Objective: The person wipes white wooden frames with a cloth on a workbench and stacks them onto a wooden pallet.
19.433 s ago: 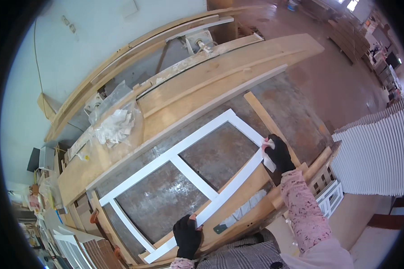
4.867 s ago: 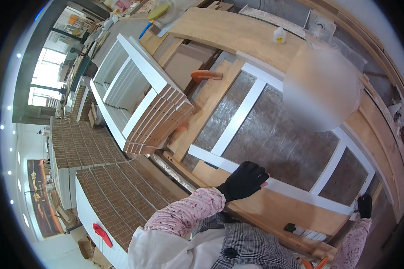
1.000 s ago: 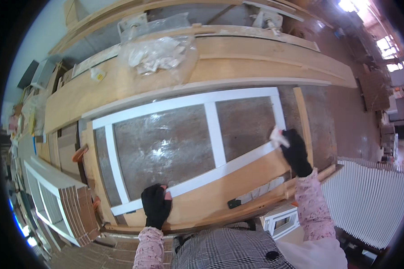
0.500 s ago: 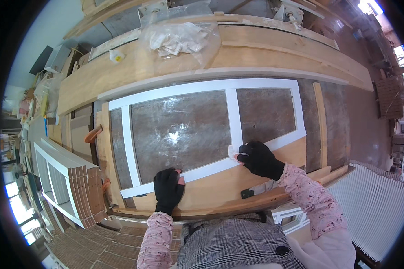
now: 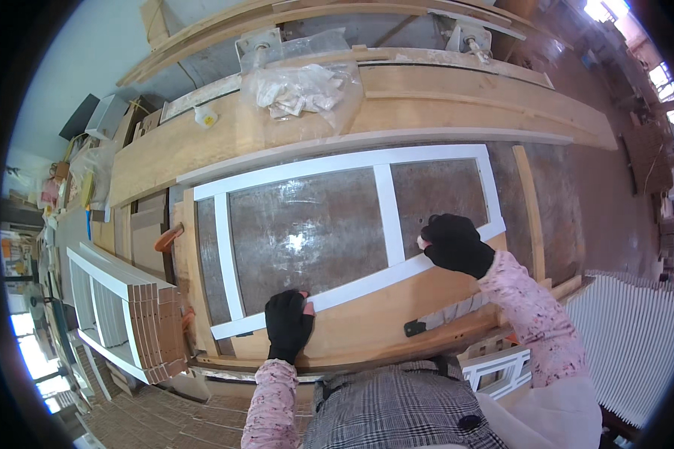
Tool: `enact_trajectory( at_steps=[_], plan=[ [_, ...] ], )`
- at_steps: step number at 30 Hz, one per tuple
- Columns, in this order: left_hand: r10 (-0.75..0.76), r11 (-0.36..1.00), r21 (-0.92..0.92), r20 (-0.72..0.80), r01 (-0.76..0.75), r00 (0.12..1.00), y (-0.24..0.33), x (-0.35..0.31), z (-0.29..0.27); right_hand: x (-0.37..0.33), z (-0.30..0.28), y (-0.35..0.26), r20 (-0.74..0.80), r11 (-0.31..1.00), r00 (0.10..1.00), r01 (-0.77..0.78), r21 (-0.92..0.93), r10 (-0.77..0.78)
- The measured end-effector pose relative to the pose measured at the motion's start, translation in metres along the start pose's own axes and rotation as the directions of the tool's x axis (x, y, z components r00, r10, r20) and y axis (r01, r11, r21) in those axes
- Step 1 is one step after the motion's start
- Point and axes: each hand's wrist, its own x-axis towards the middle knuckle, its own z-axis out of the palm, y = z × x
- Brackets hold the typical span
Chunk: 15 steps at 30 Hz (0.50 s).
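A white rectangular frame (image 5: 352, 288) with two crossbars lies aslant on a worn dark bench top. Its near rail rests partly over a bare plywood strip (image 5: 367, 322). My left hand (image 5: 288, 322), in a black glove with the fingertips bare, grips the near rail toward its left end. My right hand (image 5: 457, 245), gloved the same way, is closed on the near rail right of the middle crossbar. A bit of white wad, perhaps a wiping cloth, shows at its fingertips; the hand hides the remainder. Below it lies a knife-like tool (image 5: 445, 314) with a dark end and a wrapped body.
A clear plastic bag of white crumpled cloths (image 5: 299, 90) and a small white bottle (image 5: 205, 117) sit on the board beyond. Stacked white frames (image 5: 127, 314) stand at left, near an orange-handled clamp (image 5: 169, 237). White slats (image 5: 636, 337) are piled at right. A wooden batten (image 5: 529, 217) crosses the bench.
My right hand has slid rightward along the near rail, away from the middle crossbar joint, with the white wad. My left hand keeps its place on the rail. The whole view has shifted slightly.
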Motion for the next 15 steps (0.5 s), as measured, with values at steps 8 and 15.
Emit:
enact_trajectory(
  at_steps=[8,15],
  plan=[
    [-0.006,1.000,0.007,0.031,0.005,1.000,0.003,0.008,0.007,-0.009,0.043,-0.016,0.052,0.991,0.995,0.076,0.112,-0.083],
    [-0.059,0.998,-0.003,-0.009,0.059,0.998,0.005,0.001,0.007,-0.022,-0.034,0.123,-0.308,0.936,0.889,-0.286,0.204,0.338]
  ],
)
